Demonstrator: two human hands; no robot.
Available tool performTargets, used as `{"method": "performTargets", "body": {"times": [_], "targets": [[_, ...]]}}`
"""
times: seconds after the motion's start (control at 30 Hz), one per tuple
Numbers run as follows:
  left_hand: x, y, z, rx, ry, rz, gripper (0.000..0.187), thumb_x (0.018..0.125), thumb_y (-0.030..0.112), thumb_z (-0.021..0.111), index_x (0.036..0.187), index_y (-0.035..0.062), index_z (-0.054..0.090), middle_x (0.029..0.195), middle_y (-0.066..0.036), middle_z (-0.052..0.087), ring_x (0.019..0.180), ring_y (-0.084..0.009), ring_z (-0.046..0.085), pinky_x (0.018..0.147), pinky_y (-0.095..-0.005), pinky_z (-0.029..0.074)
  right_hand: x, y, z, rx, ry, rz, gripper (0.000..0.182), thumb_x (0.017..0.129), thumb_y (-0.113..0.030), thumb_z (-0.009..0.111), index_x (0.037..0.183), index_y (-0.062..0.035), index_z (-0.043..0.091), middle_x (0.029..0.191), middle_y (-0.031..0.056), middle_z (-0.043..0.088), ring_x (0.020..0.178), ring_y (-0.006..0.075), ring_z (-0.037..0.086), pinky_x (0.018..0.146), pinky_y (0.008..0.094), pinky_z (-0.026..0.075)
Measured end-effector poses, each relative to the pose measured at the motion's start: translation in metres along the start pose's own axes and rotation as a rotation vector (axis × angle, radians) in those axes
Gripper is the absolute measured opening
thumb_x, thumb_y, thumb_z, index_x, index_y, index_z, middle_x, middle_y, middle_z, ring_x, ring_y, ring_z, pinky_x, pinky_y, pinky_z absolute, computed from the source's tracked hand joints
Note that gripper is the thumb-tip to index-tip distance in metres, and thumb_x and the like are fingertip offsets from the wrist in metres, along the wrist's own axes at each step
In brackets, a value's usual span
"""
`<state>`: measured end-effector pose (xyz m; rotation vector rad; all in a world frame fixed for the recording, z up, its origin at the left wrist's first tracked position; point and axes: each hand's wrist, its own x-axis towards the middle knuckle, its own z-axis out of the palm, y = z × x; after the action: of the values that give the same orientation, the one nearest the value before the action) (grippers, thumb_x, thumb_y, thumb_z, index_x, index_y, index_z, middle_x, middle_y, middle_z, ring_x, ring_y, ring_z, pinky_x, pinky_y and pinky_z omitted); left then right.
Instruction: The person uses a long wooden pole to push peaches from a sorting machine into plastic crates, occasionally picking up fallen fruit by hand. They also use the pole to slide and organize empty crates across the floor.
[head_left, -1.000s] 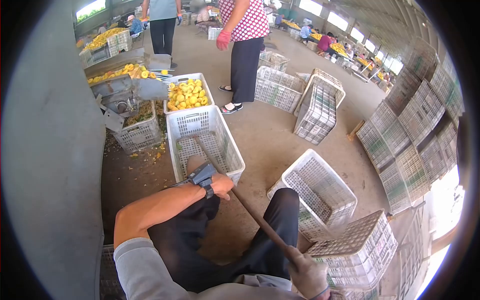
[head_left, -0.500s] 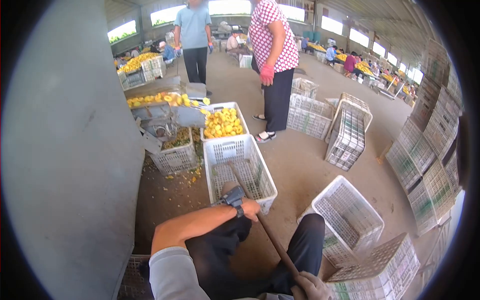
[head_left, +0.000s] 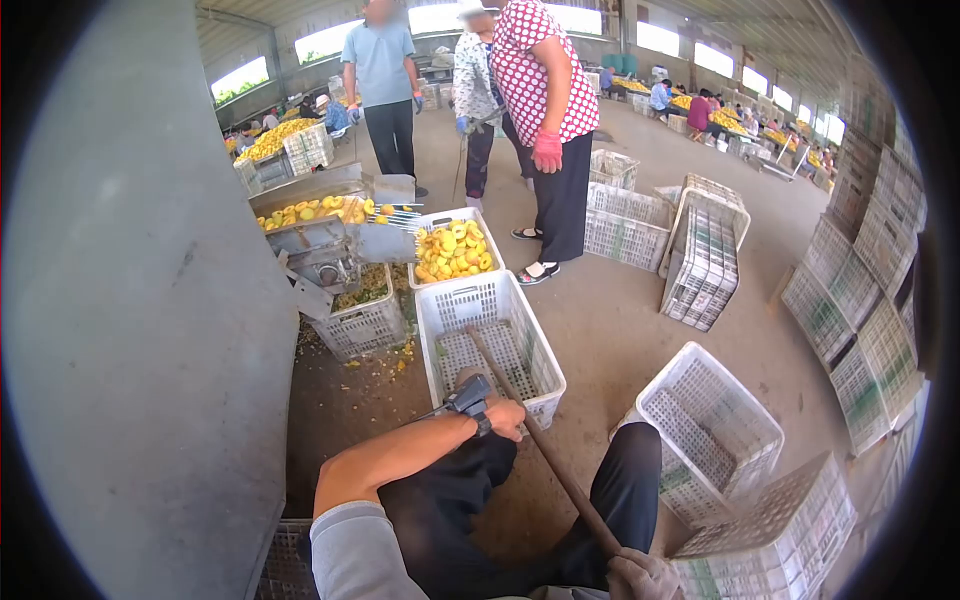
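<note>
A long wooden stick [head_left: 565, 480] slants from my lap into a white plastic crate [head_left: 540, 340], its far end over the crate's perforated bottom. Closed round its near end is my right hand [head_left: 643, 574]. My left hand [head_left: 505, 418], with a dark device [head_left: 468, 394] strapped at the wrist, is closed on the stick near the crate's front rim, by my knee; its fingertips are partly hidden. Just beyond, a second crate [head_left: 425, 278] is heaped with yellow fruit pieces [head_left: 458, 250], which look like halved peaches. A metal chute [head_left: 335, 212] carries more fruit toward it.
A scrap-filled crate [head_left: 365, 330] stands under the chute. A grey metal panel [head_left: 150, 300] blocks the left. Crates lie at right [head_left: 705, 435], with stacks [head_left: 860, 330] behind. A person in a dotted top [head_left: 548, 90] and two others stand ahead; people work at fruit-laden tables farther back.
The view has shifted slightly, moving the scene a little. A person in a patterned top has come into sight behind the dotted top. Both my hands keep their places on the stick.
</note>
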<state>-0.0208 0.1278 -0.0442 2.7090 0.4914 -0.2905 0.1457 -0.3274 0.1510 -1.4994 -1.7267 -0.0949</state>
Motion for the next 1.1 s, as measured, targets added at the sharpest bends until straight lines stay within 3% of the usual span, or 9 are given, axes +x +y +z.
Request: {"method": "performTargets", "body": {"times": [0.2, 0.3, 0.43, 0.57, 0.6, 0.7, 0.73, 1.03, 1.1], "targets": [[-0.002, 0.015, -0.010, -0.005, -0.019, -0.003, 0.052, 0.077, 0.047, 0.081, 0.093, -0.0030, 0.076, 0.092, -0.026, 0.074, 0.092, -0.0448, 0.072, 0.080, -0.0523, 0.058, 0.008, -0.013, -0.003, -0.076, -0.133, 0.272, 0.037, 0.083, -0.007, 0.077, 0.119, -0.0094, 0.071, 0.114, 0.0153, 0.074, 0.090, 0.0369, 0.073, 0.077, 0.0443, 0.060], [-0.001, 0.018, -0.012, -0.032, -0.076, -0.019, 0.052, 0.077, 0.047, 0.080, 0.091, -0.0025, 0.077, 0.092, -0.025, 0.074, 0.093, -0.0446, 0.072, 0.079, -0.0522, 0.058, 0.001, -0.010, -0.004, -0.134, -0.331, 0.420, 0.042, 0.088, -0.014, 0.074, 0.129, -0.0117, 0.067, 0.116, 0.0159, 0.073, 0.090, 0.0375, 0.073, 0.076, 0.0465, 0.059], [-0.007, 0.015, -0.009, 0.028, 0.016, -0.012, 0.052, 0.076, 0.048, 0.080, 0.088, -0.0024, 0.077, 0.088, -0.025, 0.074, 0.090, -0.0450, 0.072, 0.079, -0.0529, 0.057, 0.005, -0.013, -0.004, -0.181, -0.568, 0.623, 0.046, 0.092, -0.019, 0.069, 0.137, -0.0150, 0.063, 0.116, 0.0165, 0.072, 0.088, 0.0386, 0.072, 0.073, 0.0500, 0.058], [-0.010, 0.015, -0.007, -0.008, 0.046, 0.004, 0.052, 0.076, 0.048, 0.079, 0.085, -0.0030, 0.076, 0.086, -0.026, 0.073, 0.089, -0.0453, 0.072, 0.079, -0.0538, 0.057, 0.007, -0.020, -0.001, -0.195, -0.544, 0.591, 0.046, 0.093, -0.020, 0.068, 0.138, -0.0170, 0.062, 0.113, 0.0152, 0.073, 0.086, 0.0385, 0.072, 0.071, 0.0499, 0.058], [-0.011, 0.025, -0.022, 0.053, -0.154, -0.068, 0.054, 0.086, 0.044, 0.074, 0.111, -0.0037, 0.073, 0.108, -0.024, 0.074, 0.106, -0.0429, 0.070, 0.092, -0.0495, 0.056, 0.007, -0.021, 0.000, -0.203, -0.535, 0.585, 0.045, 0.093, -0.020, 0.068, 0.138, -0.0172, 0.063, 0.112, 0.0146, 0.073, 0.085, 0.0383, 0.072, 0.070, 0.0497, 0.058], [-0.019, 0.032, -0.034, 0.085, -0.172, -0.107, 0.053, 0.086, 0.042, 0.074, 0.112, -0.0039, 0.073, 0.108, -0.024, 0.074, 0.106, -0.0430, 0.070, 0.091, -0.0496, 0.056, 0.001, -0.016, 0.005, -0.240, -0.490, 0.535, 0.045, 0.092, -0.019, 0.069, 0.137, -0.0182, 0.064, 0.111, 0.0131, 0.073, 0.083, 0.0376, 0.072, 0.069, 0.0489, 0.058], [-0.014, 0.007, -0.006, 0.009, 0.031, -0.023, 0.052, 0.078, 0.046, 0.077, 0.091, -0.0035, 0.076, 0.092, -0.025, 0.074, 0.091, -0.0450, 0.072, 0.077, -0.0551, 0.057, -0.001, -0.016, 0.007, -0.253, -0.476, 0.516, 0.045, 0.091, -0.019, 0.070, 0.136, -0.0185, 0.064, 0.110, 0.0126, 0.073, 0.083, 0.0373, 0.072, 0.068, 0.0486, 0.058], [-0.009, 0.009, -0.009, 0.032, -0.019, -0.011, 0.050, 0.080, 0.047, 0.076, 0.095, -0.0003, 0.077, 0.095, -0.023, 0.075, 0.093, -0.0432, 0.073, 0.076, -0.0555, 0.057, 0.001, -0.019, 0.008, -0.226, -0.419, 0.510, 0.041, 0.092, -0.016, 0.069, 0.133, -0.0176, 0.066, 0.108, 0.0126, 0.073, 0.081, 0.0371, 0.071, 0.067, 0.0488, 0.057], [-0.011, 0.021, -0.020, 0.048, -0.109, -0.052, 0.053, 0.084, 0.046, 0.075, 0.107, -0.0020, 0.075, 0.103, -0.025, 0.075, 0.100, -0.0431, 0.071, 0.085, -0.0522, 0.056, 0.005, -0.019, 0.010, -0.215, -0.420, 0.519, 0.040, 0.092, -0.016, 0.069, 0.132, -0.0171, 0.067, 0.106, 0.0134, 0.073, 0.081, 0.0375, 0.071, 0.067, 0.0491, 0.057]]}}
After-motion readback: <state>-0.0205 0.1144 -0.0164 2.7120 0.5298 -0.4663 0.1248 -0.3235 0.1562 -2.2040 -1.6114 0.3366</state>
